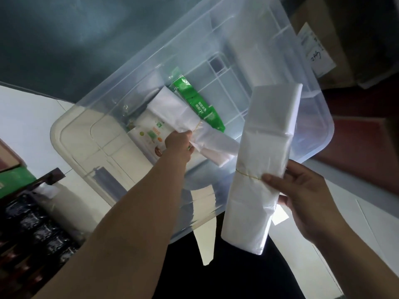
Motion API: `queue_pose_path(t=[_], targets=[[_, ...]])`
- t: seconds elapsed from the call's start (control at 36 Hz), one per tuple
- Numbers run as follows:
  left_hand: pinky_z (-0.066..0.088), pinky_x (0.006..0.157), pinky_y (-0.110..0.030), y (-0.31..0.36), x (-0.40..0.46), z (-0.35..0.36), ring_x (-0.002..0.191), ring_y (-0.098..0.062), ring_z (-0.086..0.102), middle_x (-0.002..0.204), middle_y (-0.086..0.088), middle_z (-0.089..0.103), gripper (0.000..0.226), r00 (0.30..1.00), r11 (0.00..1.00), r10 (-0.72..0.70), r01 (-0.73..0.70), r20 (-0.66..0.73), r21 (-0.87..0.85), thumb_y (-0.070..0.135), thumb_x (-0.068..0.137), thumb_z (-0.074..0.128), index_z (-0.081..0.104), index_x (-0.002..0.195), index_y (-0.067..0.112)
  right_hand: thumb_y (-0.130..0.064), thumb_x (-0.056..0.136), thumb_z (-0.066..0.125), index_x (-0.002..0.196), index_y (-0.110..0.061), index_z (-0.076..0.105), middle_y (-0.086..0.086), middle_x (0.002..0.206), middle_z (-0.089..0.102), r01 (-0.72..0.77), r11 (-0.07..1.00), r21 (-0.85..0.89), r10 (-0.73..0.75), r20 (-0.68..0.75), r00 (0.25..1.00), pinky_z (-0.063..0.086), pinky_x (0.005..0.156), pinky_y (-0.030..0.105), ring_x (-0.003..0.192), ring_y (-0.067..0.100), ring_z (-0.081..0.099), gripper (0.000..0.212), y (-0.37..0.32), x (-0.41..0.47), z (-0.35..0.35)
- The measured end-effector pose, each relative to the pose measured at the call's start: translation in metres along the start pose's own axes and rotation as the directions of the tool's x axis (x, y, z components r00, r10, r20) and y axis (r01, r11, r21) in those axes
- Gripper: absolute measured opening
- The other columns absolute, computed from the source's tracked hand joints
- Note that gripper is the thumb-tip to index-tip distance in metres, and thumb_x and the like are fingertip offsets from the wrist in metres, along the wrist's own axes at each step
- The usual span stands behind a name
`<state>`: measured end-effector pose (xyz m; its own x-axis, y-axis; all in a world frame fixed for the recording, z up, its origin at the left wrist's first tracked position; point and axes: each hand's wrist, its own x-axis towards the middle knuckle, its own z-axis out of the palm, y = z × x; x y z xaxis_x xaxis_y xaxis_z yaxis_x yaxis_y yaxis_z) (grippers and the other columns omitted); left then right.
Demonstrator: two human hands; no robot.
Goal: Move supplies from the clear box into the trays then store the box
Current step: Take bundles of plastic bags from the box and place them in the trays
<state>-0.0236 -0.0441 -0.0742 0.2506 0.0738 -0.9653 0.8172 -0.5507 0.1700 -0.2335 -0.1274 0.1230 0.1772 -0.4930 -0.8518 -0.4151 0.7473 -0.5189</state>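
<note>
The clear plastic box point(138, 67) lies open below me on a pale floor. My right hand point(302, 197) grips a long white bundle of folded plastic bags point(265, 152) tied with a yellow rubber band, held over the box's near right edge. My left hand point(179, 143) reaches into the box and pinches a second white banded bundle point(194, 126) by its middle. Beside that bundle lie a green packet point(194, 100) and a white pack with orange and green print point(149, 132).
A cardboard carton point(323, 44) with a white label stands at the upper right. Dark packaged goods point(32, 223) and a green-sided box point(13, 180) crowd the lower left. The box's right half holds nothing. My dark trousers point(216, 266) fill the bottom centre.
</note>
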Motion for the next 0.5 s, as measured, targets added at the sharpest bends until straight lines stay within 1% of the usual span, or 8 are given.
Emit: queue_pose_path(t=[0.03,0.06,0.14,0.19,0.28,0.33,0.42,0.5], targets=[[0.056,0.066,-0.03,0.0,-0.001,-0.004,0.086,-0.017,0.063,0.108,-0.007,0.066,0.041,1.0,1.0,0.019,-0.019,0.001,0.015,0.015,0.092,0.062,0.055,0.131,0.006,0.0,0.076,0.072,0.106,-0.014,0.075,0.01,0.101,0.077,0.008,1.0,-0.013,-0.008,0.003,1.0,0.056,0.088,0.051,0.094,0.033,0.073,0.033,-0.001,0.001,0.0],[0.056,0.064,-0.029,-0.001,-0.008,-0.009,0.089,-0.017,0.065,0.103,-0.007,0.065,0.037,1.0,0.999,0.026,-0.026,0.007,0.036,0.016,0.091,0.063,0.059,0.126,0.006,0.001,0.077,0.072,0.106,-0.014,0.075,0.009,0.101,0.077,0.018,0.999,-0.03,-0.018,0.009,1.0,0.058,0.086,0.049,0.093,0.032,0.073,0.033,-0.002,0.001,-0.001],[0.057,0.063,-0.03,-0.007,-0.024,-0.022,0.104,-0.022,0.064,0.11,-0.011,0.064,0.033,1.0,0.997,0.001,-0.002,-0.016,-0.077,0.019,0.085,0.069,0.062,0.116,0.009,0.003,0.079,0.072,0.106,-0.015,0.075,0.006,0.1,0.078,0.05,0.997,-0.065,-0.047,0.039,0.998,0.06,0.082,0.041,0.094,0.029,0.073,0.032,-0.007,0.0,-0.001],[0.058,0.072,-0.034,-0.012,-0.043,-0.035,0.105,-0.022,0.064,0.114,-0.011,0.065,0.031,1.0,0.987,0.009,-0.009,-0.003,-0.159,0.015,0.086,0.069,0.061,0.116,0.012,0.003,0.079,0.072,0.107,-0.015,0.074,0.004,0.1,0.078,0.068,0.994,-0.087,-0.063,0.062,0.996,0.058,0.084,0.042,0.094,0.027,0.073,0.033,-0.011,-0.003,-0.001],[0.054,0.093,-0.04,-0.015,-0.077,-0.052,0.107,-0.021,0.065,0.116,-0.009,0.066,0.019,0.997,0.97,0.058,-0.045,0.048,-0.239,0.011,0.092,0.063,0.061,0.11,0.015,0.004,0.078,0.073,0.105,-0.015,0.075,0.004,0.099,0.078,0.105,0.987,-0.121,-0.095,0.088,0.992,0.056,0.084,0.04,0.096,0.027,0.073,0.033,-0.017,-0.009,-0.002],[0.051,0.099,-0.043,-0.017,-0.099,-0.063,0.107,-0.023,0.063,0.113,-0.009,0.065,0.014,0.994,0.956,0.09,-0.07,0.058,-0.286,0.009,0.095,0.06,0.061,0.107,0.016,0.003,0.077,0.074,0.104,-0.016,0.075,0.004,0.098,0.078,0.134,0.981,-0.139,-0.121,0.098,0.988,0.055,0.082,0.038,0.096,0.028,0.073,0.032,-0.023,-0.016,-0.003],[0.055,0.087,-0.038,-0.02,-0.131,-0.078,0.1,-0.021,0.065,0.115,-0.008,0.066,0.029,0.984,0.942,0.164,-0.138,0.062,-0.306,0.007,0.095,0.061,0.058,0.123,0.013,0.002,0.076,0.076,0.104,-0.017,0.076,0.004,0.098,0.078,0.188,0.969,-0.161,-0.173,0.099,0.98,0.056,0.086,0.04,0.093,0.024,0.074,0.034,-0.032,-0.034,-0.004],[0.056,0.087,-0.037,-0.022,-0.163,-0.091,0.092,-0.018,0.067,0.111,-0.007,0.068,0.034,0.967,0.922,0.241,-0.199,0.089,-0.334,0.005,0.093,0.063,0.058,0.125,0.013,0.001,0.075,0.077,0.101,-0.023,0.076,0.002,0.096,0.078,0.246,0.955,-0.164,-0.236,0.081,0.968,0.056,0.083,0.038,0.091,0.023,0.074,0.035,-0.038,-0.06,-0.006]])
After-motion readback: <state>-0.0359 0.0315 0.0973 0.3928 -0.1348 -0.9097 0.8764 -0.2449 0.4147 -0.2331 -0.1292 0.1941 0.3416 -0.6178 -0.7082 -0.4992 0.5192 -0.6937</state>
